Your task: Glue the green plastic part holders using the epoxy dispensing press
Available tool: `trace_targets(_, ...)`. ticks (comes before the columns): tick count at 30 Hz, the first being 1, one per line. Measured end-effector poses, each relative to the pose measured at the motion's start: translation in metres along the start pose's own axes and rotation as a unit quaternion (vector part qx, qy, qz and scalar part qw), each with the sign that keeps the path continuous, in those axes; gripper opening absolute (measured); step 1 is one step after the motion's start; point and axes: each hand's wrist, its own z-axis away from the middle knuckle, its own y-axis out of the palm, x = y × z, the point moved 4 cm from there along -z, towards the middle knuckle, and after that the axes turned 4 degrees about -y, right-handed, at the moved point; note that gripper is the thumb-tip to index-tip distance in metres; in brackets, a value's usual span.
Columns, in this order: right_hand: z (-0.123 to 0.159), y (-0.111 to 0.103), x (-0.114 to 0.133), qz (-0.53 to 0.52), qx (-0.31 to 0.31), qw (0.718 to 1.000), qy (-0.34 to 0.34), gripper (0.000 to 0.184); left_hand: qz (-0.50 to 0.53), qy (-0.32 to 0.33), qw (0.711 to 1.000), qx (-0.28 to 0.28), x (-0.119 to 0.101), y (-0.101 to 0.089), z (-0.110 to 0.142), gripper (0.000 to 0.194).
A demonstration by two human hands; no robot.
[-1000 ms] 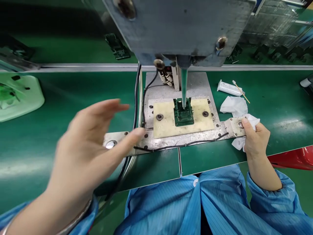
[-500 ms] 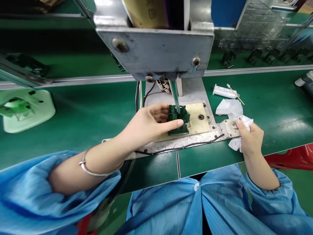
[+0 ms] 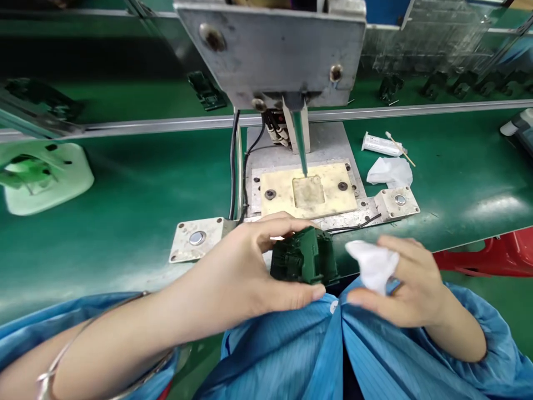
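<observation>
My left hand (image 3: 250, 266) is closed around a dark green plastic part (image 3: 306, 256), held over the front edge of the bench, close to my body. My right hand (image 3: 406, 286) pinches a small white wipe (image 3: 372, 265) just right of the part. Behind them lies the metal fixture (image 3: 375, 208) with its cream plate (image 3: 308, 191), whose square recess is bare. A thin nozzle tip (image 3: 302, 150) hangs from the grey machine head (image 3: 275, 47) above that recess.
Round buttons sit on the fixture's left tab (image 3: 197, 238) and right tab (image 3: 400, 200). A white tube (image 3: 381, 144) with a swab and a crumpled wipe (image 3: 391, 171) lie at right. A pale green stand (image 3: 44, 175) is far left; a red object (image 3: 491, 258) is at lower right.
My left hand lifted the green part out of the cream plate's recess and brought it toward me. My right hand left the right button and came in beside the part with the wipe.
</observation>
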Motion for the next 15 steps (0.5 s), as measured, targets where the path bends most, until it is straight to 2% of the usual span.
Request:
trace_targets(3, -0.013, 0.010, 0.023, 0.004, 0.115, 0.992, -0.055, 0.044, -0.019, 0.062, 0.998, -0.013, -0.009, 0.005, 0.007, 0.038)
trace_targets(5, -0.015, 0.014, 0.029, 0.025, 0.152, 0.985, -0.074, 0.040, -0.029, 0.085, 0.996, -0.018, -0.011, 0.009, 0.012, 0.043)
trace_targets(8, -0.014, 0.015, 0.037, 0.026, 0.169, 0.981, -0.091, 0.039, -0.045, 0.128, 0.990, -0.029, -0.010, 0.014, 0.022, 0.051)
trace_targets(11, -0.009, 0.011, 0.048, -0.018, 0.147, 0.984, -0.098, 0.041, -0.062, 0.173, 0.982, -0.047, -0.007, 0.017, 0.034, 0.056)
trace_targets(13, 0.000, 0.005, 0.052, -0.064, 0.132, 0.986, -0.079, 0.044, -0.069, 0.184, 0.978, -0.065, -0.004, 0.017, 0.040, 0.056)
trace_targets(15, 0.013, -0.001, 0.052, -0.088, 0.143, 0.985, -0.042, 0.045, -0.059, 0.181, 0.977, -0.096, 0.001, 0.013, 0.043, 0.055)
